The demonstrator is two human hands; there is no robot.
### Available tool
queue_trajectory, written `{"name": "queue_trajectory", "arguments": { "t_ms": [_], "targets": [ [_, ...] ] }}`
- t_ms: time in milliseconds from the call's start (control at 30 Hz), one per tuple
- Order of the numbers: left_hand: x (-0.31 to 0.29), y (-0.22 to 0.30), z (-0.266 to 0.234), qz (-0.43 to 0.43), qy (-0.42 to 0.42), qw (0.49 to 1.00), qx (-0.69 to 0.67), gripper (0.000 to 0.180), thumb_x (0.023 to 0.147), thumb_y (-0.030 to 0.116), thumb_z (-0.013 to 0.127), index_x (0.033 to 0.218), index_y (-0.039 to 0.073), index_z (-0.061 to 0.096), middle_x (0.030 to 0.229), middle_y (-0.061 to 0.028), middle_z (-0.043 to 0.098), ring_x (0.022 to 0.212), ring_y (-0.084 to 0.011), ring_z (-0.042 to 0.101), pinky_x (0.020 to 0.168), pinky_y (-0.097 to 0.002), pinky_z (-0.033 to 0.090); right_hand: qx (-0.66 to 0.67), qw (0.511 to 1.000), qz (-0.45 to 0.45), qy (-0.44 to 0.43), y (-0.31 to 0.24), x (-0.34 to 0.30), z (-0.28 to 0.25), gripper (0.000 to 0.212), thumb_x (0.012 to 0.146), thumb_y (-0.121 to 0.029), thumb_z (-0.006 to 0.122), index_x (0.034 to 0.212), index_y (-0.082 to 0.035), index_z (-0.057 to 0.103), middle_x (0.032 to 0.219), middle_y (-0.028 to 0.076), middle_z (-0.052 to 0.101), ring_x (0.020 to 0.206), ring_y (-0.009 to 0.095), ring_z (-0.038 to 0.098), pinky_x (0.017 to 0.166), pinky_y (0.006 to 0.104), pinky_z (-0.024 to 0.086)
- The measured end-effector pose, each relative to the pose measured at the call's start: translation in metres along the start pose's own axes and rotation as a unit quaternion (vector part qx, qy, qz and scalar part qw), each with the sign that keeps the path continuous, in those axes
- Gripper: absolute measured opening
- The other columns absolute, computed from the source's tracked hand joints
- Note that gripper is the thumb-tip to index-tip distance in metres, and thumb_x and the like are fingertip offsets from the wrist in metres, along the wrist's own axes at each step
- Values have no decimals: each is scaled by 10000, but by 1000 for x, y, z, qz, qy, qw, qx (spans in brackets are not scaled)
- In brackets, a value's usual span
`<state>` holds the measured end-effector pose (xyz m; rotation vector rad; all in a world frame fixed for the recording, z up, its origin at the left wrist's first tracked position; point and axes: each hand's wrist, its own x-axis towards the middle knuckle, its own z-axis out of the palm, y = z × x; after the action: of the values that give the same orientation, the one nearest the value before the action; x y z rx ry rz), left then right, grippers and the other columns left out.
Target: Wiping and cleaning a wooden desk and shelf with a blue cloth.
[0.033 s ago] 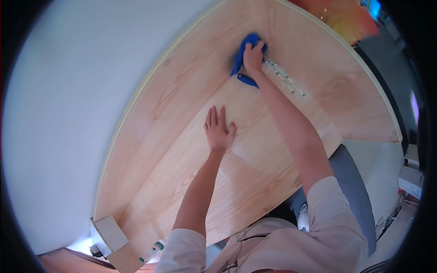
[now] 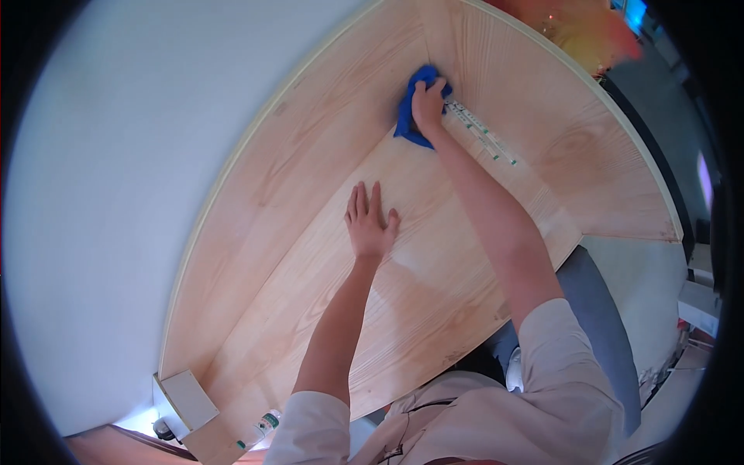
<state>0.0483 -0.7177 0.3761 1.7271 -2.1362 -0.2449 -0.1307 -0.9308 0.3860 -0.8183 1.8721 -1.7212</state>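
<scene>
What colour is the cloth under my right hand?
The cloth is blue, best seen in the head view.

**Item Quantities**

Present: one wooden table, one blue cloth, two narrow white strips with green ends, one clear bottle, one white-faced box. One left grip and one right grip total two.

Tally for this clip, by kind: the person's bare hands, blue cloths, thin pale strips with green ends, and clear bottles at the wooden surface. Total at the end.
Bare hands: 2 (left hand, right hand)
Blue cloth: 1
Thin pale strips with green ends: 2
Clear bottle: 1
Total: 6
</scene>
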Motion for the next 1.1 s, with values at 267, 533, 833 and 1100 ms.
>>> {"name": "queue_trajectory", "arguments": {
  "t_ms": [267,533,833,1100],
  "targets": [
    [-4,-21,-14,-12,5,1000,19,647,819,363,544,1407,131,405,1467,-196,320,1369,-346,256,1085,-480,224,187,956,-226,14,-164,-12,10,291,805,-198,600,978,-25,441,854,179,587,781,367,571,761,412,442],
    [-3,-10,-12,-13,-16,1000,17,658,817,368,538,1412,126,393,1475,-205,299,1371,-357,248,1085,-490,216,90,982,-153,65,-54,-18,22,317,811,-159,540,1041,24,423,955,213,542,921,395,532,845,444,407],
    [-6,-17,-17,-21,-20,999,26,661,811,360,549,1411,130,395,1472,-205,304,1370,-356,252,1083,-488,221,207,942,-253,78,-134,-21,31,285,774,-112,607,994,12,474,925,166,542,904,312,535,841,371,414],
    [-6,-20,-20,-27,-15,999,24,653,818,362,545,1412,135,394,1480,-192,295,1377,-344,243,1088,-478,221,222,960,-159,70,-120,-59,38,267,804,-128,530,1008,8,424,869,182,535,843,359,534,808,413,415]
  ]
}}
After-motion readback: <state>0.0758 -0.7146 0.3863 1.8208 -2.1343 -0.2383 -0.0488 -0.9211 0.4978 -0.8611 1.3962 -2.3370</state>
